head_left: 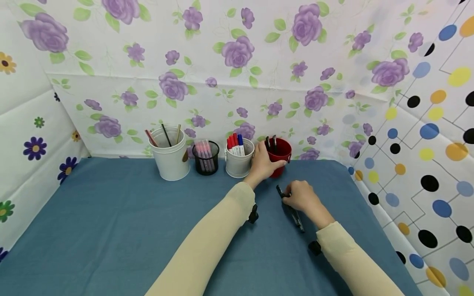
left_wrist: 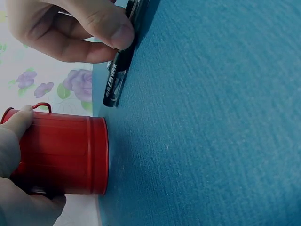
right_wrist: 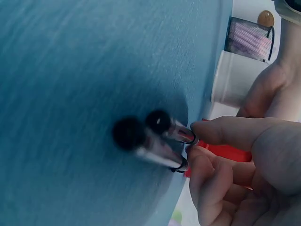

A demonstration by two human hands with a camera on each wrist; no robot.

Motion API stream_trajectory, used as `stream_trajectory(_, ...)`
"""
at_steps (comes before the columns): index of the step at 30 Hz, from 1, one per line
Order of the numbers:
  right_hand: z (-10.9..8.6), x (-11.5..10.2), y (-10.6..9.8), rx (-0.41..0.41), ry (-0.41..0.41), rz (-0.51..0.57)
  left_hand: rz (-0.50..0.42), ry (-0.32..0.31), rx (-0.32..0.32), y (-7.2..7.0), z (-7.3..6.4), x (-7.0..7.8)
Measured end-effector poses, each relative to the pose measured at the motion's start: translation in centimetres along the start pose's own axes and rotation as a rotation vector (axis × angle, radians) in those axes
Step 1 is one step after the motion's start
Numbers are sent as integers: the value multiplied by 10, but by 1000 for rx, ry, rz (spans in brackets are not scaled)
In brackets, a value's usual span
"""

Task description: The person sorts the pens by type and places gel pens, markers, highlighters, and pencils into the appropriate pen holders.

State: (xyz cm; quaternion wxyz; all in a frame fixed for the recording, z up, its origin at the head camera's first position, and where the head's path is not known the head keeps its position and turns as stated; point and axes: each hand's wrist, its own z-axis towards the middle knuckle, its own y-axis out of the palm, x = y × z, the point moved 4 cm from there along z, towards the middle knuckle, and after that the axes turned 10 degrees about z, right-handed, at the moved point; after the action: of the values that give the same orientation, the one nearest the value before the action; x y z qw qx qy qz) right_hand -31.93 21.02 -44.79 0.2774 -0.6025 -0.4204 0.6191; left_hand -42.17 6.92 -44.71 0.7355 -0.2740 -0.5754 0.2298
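Observation:
My left hand [head_left: 261, 163] grips a small red metal bucket [head_left: 282, 150] near its rim, thumb on one side and fingers on the other. Black pens [head_left: 275, 142] stick up out of the bucket. In the left wrist view the bucket [left_wrist: 70, 153] shows its side and a small loop handle. Closer to me, my right hand [head_left: 303, 197] pinches black pens [head_left: 296, 218] between thumb and fingers. Two of them [right_wrist: 157, 153] lie side by side in the right wrist view, their dark ends pointing away from the fingertips.
Left of the bucket stand a white pail [head_left: 234, 165] of red and blue markers, a black mesh cup [head_left: 206, 168] with pink pens, and a larger white bucket [head_left: 172, 166] holding a few sticks. A blue cloth [head_left: 129, 218] covers the table. Flowered fabric [head_left: 207, 49] hangs behind.

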Motion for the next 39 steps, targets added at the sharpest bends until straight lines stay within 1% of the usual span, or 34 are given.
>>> stream_trajectory(7,1,-5,4,5,-10,-8,-6,2,5,1,2,-2)
stream_trajectory(11,3,-6,6,0,-6,-4,10,2,8,-3,-3,1)
stream_trajectory(14,4,-5,6,-18,3,14,13,3,11,-5,-6,4)
stream_trajectory(17,4,-4,4,-37,3,55,15,6,6,-5,-7,5)
stream_trajectory(20,2,-3,-4,-50,-16,124,24,3,2,-4,-5,4)
stream_trajectory(25,0,-5,-20,-52,-24,230,13,-8,-13,-3,-2,2)
stream_trajectory(29,0,-7,-32,-41,-27,265,-4,-16,-18,-1,0,0)
stream_trajectory(35,-1,-9,-55,-23,-34,342,15,-10,-16,0,1,0)
stream_trajectory(39,0,-13,-76,29,-73,373,15,-11,-16,-2,0,1)
